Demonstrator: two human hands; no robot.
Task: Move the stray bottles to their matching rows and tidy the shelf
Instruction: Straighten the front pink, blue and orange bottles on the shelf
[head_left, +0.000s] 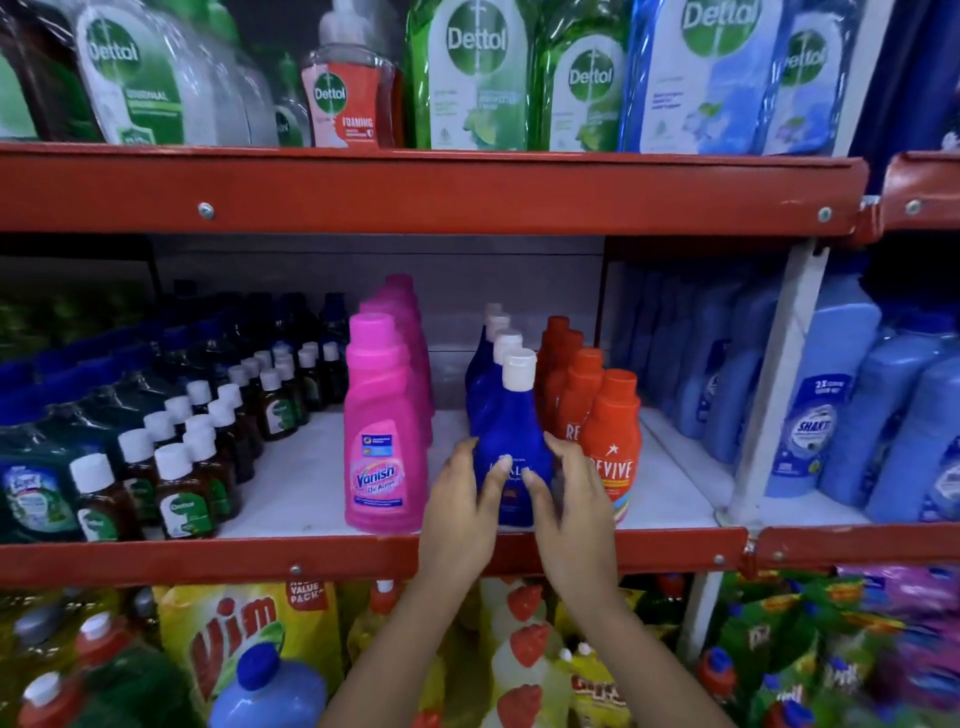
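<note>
A dark blue bottle with a white cap (511, 426) stands at the front of the middle shelf (291, 483), heading a row of like blue bottles (485, 364). My left hand (465, 512) and my right hand (569, 506) wrap its lower body from either side, fingers on its label. To its left runs a row of pink Vanish bottles (384, 436). Directly to its right stands a row of orange Revive bottles (610, 441). Small brown Dettol bottles with white caps (179, 493) fill the shelf's left part.
Light blue bottles (826, 405) stand at the right beyond a white upright (769, 395). A red shelf rail (363, 558) runs under my wrists. Large Dettol packs (475, 78) sit on the shelf above. Yellow Vim packs (234, 639) and mixed bottles lie below.
</note>
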